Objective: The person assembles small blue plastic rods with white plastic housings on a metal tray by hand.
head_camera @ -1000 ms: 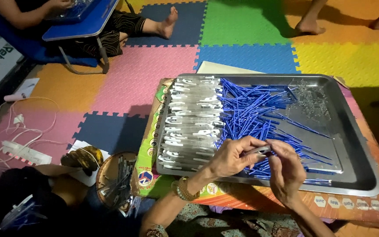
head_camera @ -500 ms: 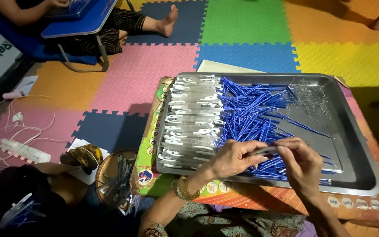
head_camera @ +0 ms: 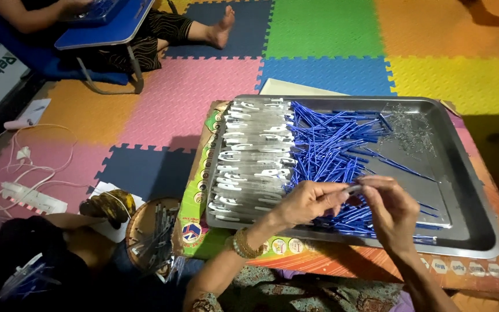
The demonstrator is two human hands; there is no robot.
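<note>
Both hands have shifted since the earlier frames: the right hand (head_camera: 393,212), first drawn in close under the left, now sits out to the right over the near part of the metal tray (head_camera: 475,231), and the left hand (head_camera: 308,202) has stayed at about the same spot.

Grip state — left hand: thumb and forefinger are pressed together on one end of a small pale clip piece (head_camera: 353,189). Right hand: fingertips are closed on the other end of the same piece, with the remaining fingers curled below. The piece is held between the two hands, just above the blue sticks (head_camera: 330,144) at the front of the tray. Whether a blue stick is also in the pinch cannot be told.

Tray contents, left to right:
- pale clips (head_camera: 249,156) laid in rows along the left side;
- blue sticks heaped across the middle, some loose toward the right;
- a small pile of thin wire springs (head_camera: 408,127) in the far right corner.

The tray rests on a printed cardboard box (head_camera: 194,190) — on a floor of coloured foam mats (head_camera: 319,34). A round basket (head_camera: 151,234) of assembled pieces stands at the box's near left corner. A bangle (head_camera: 242,245) circles the left wrist. Another person's bare foot (head_camera: 223,26) rests on the mats at the top, beside a blue lap table (head_camera: 105,26).
</note>
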